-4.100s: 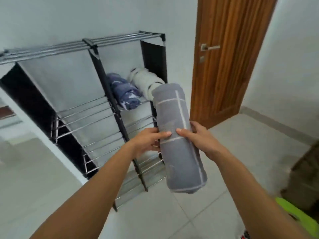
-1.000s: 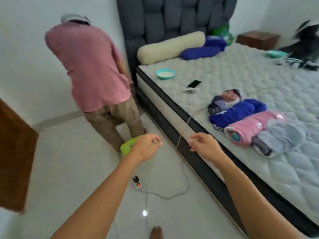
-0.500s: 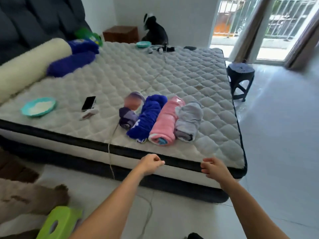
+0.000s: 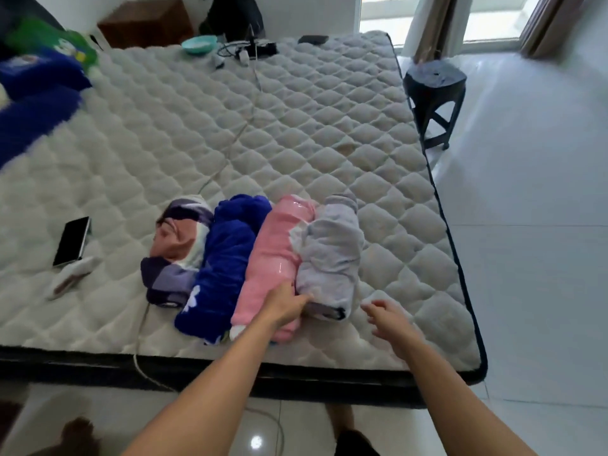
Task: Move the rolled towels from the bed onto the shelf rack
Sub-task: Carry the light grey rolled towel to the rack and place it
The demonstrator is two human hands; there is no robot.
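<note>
Your left hand [image 4: 285,306] hides the near end of the pink towel [image 4: 273,255] and curls loosely against the grey towel [image 4: 330,258]; a grip isn't clear. Your right hand [image 4: 390,319] hovers open beside it. Four towels lie on the bed [image 4: 296,126].

Four rolled towels lie side by side on the bed [image 4: 296,126]. Left hand [image 4: 285,307] contacts the grey towel [image 4: 330,255]; right hand [image 4: 388,319] open at its 4 o'clock.
</note>
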